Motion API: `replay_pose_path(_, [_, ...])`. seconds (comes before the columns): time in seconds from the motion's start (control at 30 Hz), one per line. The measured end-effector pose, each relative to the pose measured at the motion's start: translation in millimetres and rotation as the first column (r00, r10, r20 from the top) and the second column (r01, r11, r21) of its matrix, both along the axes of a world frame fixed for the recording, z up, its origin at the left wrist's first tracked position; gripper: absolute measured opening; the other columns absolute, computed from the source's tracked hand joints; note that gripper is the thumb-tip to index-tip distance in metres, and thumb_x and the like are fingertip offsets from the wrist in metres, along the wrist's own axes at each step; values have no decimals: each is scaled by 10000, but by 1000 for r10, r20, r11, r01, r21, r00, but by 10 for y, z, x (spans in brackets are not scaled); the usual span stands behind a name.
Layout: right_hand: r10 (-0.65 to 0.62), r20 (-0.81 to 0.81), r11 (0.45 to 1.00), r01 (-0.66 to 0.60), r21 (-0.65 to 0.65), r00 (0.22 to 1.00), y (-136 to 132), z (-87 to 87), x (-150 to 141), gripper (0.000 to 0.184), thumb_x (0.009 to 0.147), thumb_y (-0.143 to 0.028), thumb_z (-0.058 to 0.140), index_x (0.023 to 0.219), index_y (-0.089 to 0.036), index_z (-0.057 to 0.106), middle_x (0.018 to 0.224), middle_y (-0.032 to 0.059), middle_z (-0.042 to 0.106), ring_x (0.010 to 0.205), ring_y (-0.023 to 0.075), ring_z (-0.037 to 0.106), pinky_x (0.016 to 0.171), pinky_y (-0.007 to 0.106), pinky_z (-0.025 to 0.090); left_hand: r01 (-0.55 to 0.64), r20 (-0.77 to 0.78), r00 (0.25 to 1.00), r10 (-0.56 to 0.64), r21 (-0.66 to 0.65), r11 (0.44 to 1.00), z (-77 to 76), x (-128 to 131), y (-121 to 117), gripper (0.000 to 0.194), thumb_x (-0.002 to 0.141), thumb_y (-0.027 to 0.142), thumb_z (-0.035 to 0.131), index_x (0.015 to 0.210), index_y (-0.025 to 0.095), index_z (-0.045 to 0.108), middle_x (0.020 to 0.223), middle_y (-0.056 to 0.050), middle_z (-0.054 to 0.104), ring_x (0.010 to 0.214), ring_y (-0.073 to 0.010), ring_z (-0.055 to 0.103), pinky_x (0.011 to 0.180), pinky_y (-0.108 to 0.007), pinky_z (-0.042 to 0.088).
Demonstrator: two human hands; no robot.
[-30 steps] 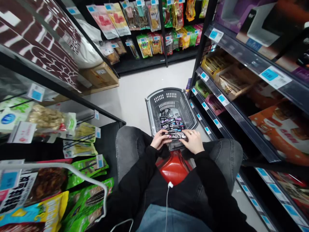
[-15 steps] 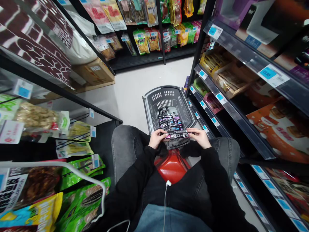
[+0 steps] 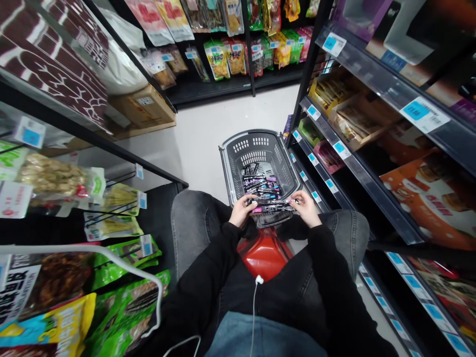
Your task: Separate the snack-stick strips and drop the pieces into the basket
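Observation:
Between my two hands stretches a small bundle of long thin black packets [image 3: 273, 207] with white lettering and a pink patch at the left end. My left hand [image 3: 241, 210] pinches the left end, thumb on top. At the other end, the fingers of my right hand [image 3: 305, 208] are closed on the packets. The bundle lies above the near rim of a grey shopping basket [image 3: 256, 145]. Inside the basket is a loose heap of similar slim packets [image 3: 262, 184] in black, purple and blue. How many packets I hold I cannot tell.
A red stool seat [image 3: 266, 255] shows between my knees. Shelves with price tags [image 3: 424, 114] stand close on the right. Hanging snack bags [image 3: 59, 178] and a white curved rail [image 3: 130, 270] are on the left. A cardboard box [image 3: 145, 106] sits on the left, farther back.
My right hand's fingers have shifted their grip at the right end of the bundle. The left hand stays nearly in place, and the view has moved slightly.

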State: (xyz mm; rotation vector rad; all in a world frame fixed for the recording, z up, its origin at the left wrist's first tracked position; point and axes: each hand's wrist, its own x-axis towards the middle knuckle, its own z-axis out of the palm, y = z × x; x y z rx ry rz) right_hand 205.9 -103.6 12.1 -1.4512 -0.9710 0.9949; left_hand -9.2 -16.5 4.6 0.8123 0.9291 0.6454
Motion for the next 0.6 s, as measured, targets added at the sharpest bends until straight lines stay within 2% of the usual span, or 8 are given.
replay_pose_path(0.1, [-31, 26, 999, 30, 31, 999, 3, 10, -1, 199, 695, -271, 564, 828, -191, 438, 830, 41, 607, 861, 171, 582, 825, 345, 432, 206, -40, 978, -205, 38, 978, -4, -5, -8, 362, 578, 233, 706, 913, 123, 624, 581, 21, 572, 526, -104, 541, 563, -244, 461])
replay_pose_path(0.2, [14, 13, 999, -14, 43, 1000, -12, 34, -28, 220, 692, -235, 554, 864, -194, 422, 837, 31, 589, 869, 162, 562, 831, 338, 421, 458, -125, 887, -445, 97, 884, -9, 17, -49, 352, 569, 214, 708, 905, 117, 664, 498, 39, 531, 444, -66, 453, 488, -195, 379])
replay_pose_path(0.3, [113, 10, 992, -113, 48, 994, -14, 33, -142, 258, 671, -232, 575, 884, -194, 434, 868, 24, 566, 892, 157, 539, 817, 319, 429, 596, -150, 799, -582, 71, 800, 0, 61, -114, 354, 569, 240, 715, 901, 123, 676, 589, -6, 611, 430, -66, 441, 423, -187, 313])
replay_pose_path(0.4, [154, -60, 988, -153, 19, 986, 12, -11, -304, 302, 662, -275, 599, 913, -197, 451, 859, 20, 572, 858, 154, 551, 789, 309, 448, 618, -139, 782, -607, 52, 785, 6, 93, -161, 316, 575, 247, 716, 864, 124, 687, 594, -26, 631, 430, -80, 462, 415, -190, 316])
replay_pose_path(0.5, [108, -148, 993, -114, -34, 983, 51, -63, -414, 309, 669, -337, 609, 922, -194, 505, 853, 28, 602, 822, 162, 577, 773, 312, 459, 544, -163, 833, -528, 71, 836, -20, 95, -168, 235, 579, 258, 714, 768, 121, 690, 538, -17, 613, 420, -83, 465, 413, -191, 326])
replay_pose_path(0.6, [77, -134, 995, -85, -52, 988, 77, -89, -445, 237, 679, -370, 611, 813, -177, 587, 820, 38, 630, 791, 172, 586, 770, 316, 456, 483, -222, 862, -455, 89, 871, -65, 90, -162, 195, 543, 247, 736, 664, 113, 663, 497, 1, 588, 403, -74, 453, 407, -186, 320])
